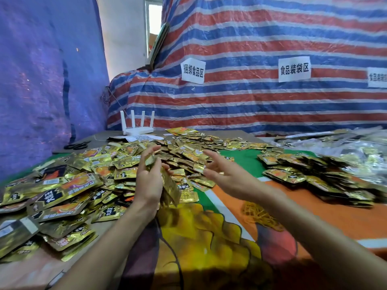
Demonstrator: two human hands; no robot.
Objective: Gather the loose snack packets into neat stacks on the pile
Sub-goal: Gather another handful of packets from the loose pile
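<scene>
Gold foil snack packets lie in a big loose heap [88, 178] across the left and middle of the table. My left hand [147, 181] grips an upright bundle of gathered packets [170, 190] on edge above the heap's near side. My right hand [222, 172] hovers just to the right, fingers spread and relaxed, fingertips near small packets at the heap's edge; it holds nothing that I can see. A second, flatter pile of packets in rows [310, 176] lies at the right.
The table wears a bright printed cloth [209, 237]. A white router [137, 126] and black scissors [76, 145] sit at the far left. Clear plastic bags [356, 147] heap at the far right. Striped tarpaulin with paper signs closes the back.
</scene>
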